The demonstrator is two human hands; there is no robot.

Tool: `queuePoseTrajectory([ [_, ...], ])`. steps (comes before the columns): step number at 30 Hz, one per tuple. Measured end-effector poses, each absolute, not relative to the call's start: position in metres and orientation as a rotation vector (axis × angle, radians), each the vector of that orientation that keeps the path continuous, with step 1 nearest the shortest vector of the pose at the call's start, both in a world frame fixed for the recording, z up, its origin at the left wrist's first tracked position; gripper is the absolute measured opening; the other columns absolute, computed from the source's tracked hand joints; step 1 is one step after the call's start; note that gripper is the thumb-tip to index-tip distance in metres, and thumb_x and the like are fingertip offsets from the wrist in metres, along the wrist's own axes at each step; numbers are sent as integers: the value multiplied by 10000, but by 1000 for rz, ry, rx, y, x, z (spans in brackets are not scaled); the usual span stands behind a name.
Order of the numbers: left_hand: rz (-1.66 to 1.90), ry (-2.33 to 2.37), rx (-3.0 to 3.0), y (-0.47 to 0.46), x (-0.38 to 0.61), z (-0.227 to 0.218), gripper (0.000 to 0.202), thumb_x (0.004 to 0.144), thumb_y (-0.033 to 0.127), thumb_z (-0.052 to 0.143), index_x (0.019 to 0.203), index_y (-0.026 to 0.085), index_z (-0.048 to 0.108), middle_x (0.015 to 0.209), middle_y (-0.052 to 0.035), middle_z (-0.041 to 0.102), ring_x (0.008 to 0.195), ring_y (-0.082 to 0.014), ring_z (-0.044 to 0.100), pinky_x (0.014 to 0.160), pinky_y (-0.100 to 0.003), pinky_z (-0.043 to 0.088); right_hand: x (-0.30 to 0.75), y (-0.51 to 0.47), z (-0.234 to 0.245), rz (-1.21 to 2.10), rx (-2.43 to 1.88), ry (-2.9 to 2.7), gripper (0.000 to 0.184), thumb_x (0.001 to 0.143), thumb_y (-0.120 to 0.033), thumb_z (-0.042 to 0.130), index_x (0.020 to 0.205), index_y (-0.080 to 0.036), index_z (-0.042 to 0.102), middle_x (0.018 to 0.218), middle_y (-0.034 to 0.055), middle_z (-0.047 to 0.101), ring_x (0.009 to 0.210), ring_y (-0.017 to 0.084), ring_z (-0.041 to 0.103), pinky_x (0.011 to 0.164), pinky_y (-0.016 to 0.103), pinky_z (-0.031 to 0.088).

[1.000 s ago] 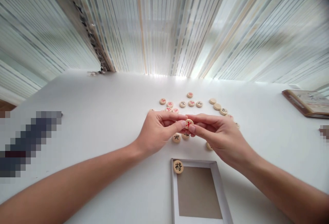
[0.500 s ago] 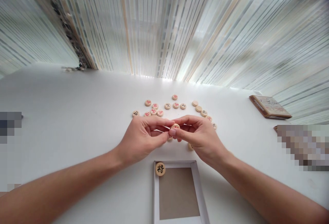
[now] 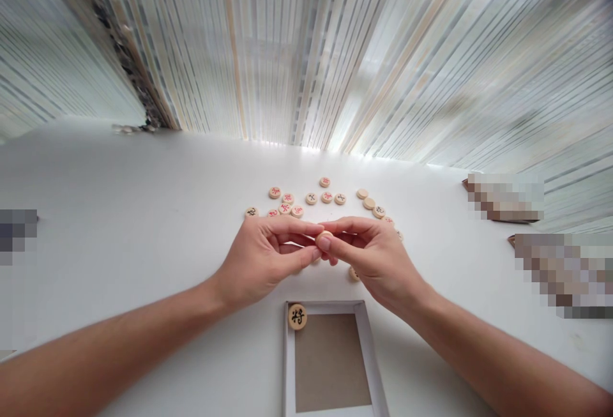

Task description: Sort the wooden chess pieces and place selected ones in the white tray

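Observation:
A round wooden xiangqi piece [image 3: 324, 234] is pinched between my two hands above the white table. My left hand [image 3: 258, 254] is closed, its index fingertip and thumb at the piece's left edge. From the other side my right hand [image 3: 376, 254] grips it, the thumb across its face, so any character on it is hidden. Below the hands lies a shallow white open box [image 3: 330, 307] with a brown-grey bottom. A larger piece with a black character [image 3: 297, 317] sits at the box's far left corner.
Beyond my hands, several xiangqi pieces with red or black characters lie scattered, among them a red one [image 3: 324, 182] and a blank-faced one [image 3: 362, 193]. Some are partly hidden by my hands. Two blurred-out flat objects lie at the right. A striped curtain [image 3: 268, 53] hangs behind the table [image 3: 143, 212].
My right thumb has slid up over the piece's face, covering the red marking that showed before. Both hands stay in nearly the same place.

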State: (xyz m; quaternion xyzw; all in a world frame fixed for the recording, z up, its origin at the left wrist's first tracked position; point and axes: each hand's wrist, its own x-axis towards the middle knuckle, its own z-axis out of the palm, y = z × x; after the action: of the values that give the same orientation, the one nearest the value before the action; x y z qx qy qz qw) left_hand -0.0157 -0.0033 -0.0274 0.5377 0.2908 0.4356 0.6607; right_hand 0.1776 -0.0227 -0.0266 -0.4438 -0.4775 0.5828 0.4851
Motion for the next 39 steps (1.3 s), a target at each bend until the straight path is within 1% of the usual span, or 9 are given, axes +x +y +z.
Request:
queuePoseTrajectory([
  [3, 987, 639, 1232, -4, -16, -27, 240, 800, 95, 883, 1027, 168, 858, 967, -84, 844, 797, -191, 809, 649, -231, 630, 177, -22, -26, 1422, -1090, -1133, 294, 640, -323, 1026, 854, -206, 863, 720, 38, 785, 648, 156, 693, 626, 286, 588],
  [7, 996, 643, 1211, -4, -16, -27, 215, 809, 90, 875, 1009, 165, 862, 938, -80, 841, 799, -205, 820, 640, -230, 632, 177, -23, -20, 1434, -1072, -1159, 301, 659, -350, 1014, 874, -196, 872, 704, 42, 777, 659, 169, 692, 646, 316, 598],
  [11, 1017, 634, 1184, -3, -15, -27, 278, 730, 64, 927, 984, 158, 865, 889, -69, 833, 765, -202, 815, 624, -221, 630, 178, -24, -17, 1432, -1036, -1186, 281, 680, -302, 1006, 912, -204, 879, 756, 46, 792, 680, 167, 703, 664, 315, 618],
  [16, 1031, 677, 1185, -2, -16, -29, 195, 774, 140, 918, 959, 124, 857, 847, -81, 817, 752, -209, 810, 640, -250, 655, 181, -25, -20, 1373, -974, -1317, 226, 810, -269, 926, 1026, -225, 879, 797, 48, 795, 739, 156, 731, 701, 274, 624],
  [21, 1096, 655, 1212, -1, -17, -29, 181, 801, 138, 898, 974, 106, 855, 894, -106, 836, 781, -227, 823, 732, -298, 696, 181, -26, -22, 1265, -959, -1424, 204, 928, -239, 816, 1124, -265, 862, 848, 43, 809, 794, 147, 755, 742, 249, 633],
  [25, 1142, 684, 1242, -1, -16, -29, 161, 817, 143, 886, 976, 127, 862, 916, -98, 850, 788, -213, 822, 753, -290, 705, 181, -25, -21, 1253, -949, -1393, 210, 894, -233, 853, 1100, -276, 864, 887, 41, 841, 781, 149, 784, 743, 239, 666],
  [30, 1192, 724, 1294, 0, -17, -28, 161, 795, 126, 901, 949, 164, 873, 941, -66, 858, 903, -206, 828, 817, -232, 695, 184, -24, -21, 1211, -957, -1382, 231, 814, -195, 919, 1035, -234, 864, 918, 56, 850, 804, 168, 810, 753, 230, 691],
  [34, 1180, 725, 1264, 0, -19, -29, 201, 764, 118, 922, 951, 169, 874, 939, -62, 861, 898, -207, 832, 806, -219, 694, 185, -25, -26, 1117, -910, -1443, 268, 842, -149, 885, 1089, -245, 846, 992, 50, 843, 885, 183, 820, 846, 278, 704],
  [39, 1130, 719, 1222, 1, -18, -31, 241, 733, 107, 942, 953, 181, 876, 915, -53, 862, 831, -183, 830, 754, -188, 684, 184, -26, -29, 951, -901, -1559, 296, 859, -118, 860, 1124, -249, 832, 974, 37, 819, 879, 186, 814, 833, 308, 717],
])
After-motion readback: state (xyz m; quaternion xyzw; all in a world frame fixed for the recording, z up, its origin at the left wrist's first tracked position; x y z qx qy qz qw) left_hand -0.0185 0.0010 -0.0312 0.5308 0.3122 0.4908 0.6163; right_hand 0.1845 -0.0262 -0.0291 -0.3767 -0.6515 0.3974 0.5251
